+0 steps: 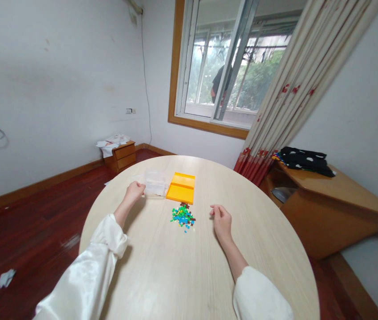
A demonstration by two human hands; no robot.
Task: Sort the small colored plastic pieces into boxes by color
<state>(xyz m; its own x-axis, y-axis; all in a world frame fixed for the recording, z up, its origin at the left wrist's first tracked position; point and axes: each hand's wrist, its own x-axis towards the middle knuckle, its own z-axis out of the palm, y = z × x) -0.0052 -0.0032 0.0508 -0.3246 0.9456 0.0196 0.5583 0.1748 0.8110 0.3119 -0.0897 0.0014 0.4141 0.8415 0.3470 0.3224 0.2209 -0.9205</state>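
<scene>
My left hand (134, 191) rests on the round pale wooden table (192, 266) with its fingers curled round the left end of a clear plastic box (154, 183). Right beside the box lies an orange lid (181, 188). A small heap of tiny coloured bricks (182, 216) lies just in front of the lid, between my hands. My right hand (221, 220) lies on the table to the right of the heap, fingers curled in loosely; nothing shows in it.
A wooden desk (335, 200) with dark folded cloth (304, 160) stands at the right. A striped curtain (295, 89) hangs by the window (232, 62). A small wooden drawer unit (120, 155) with papers sits by the left wall. Paper scraps lie on the dark red floor (25, 231).
</scene>
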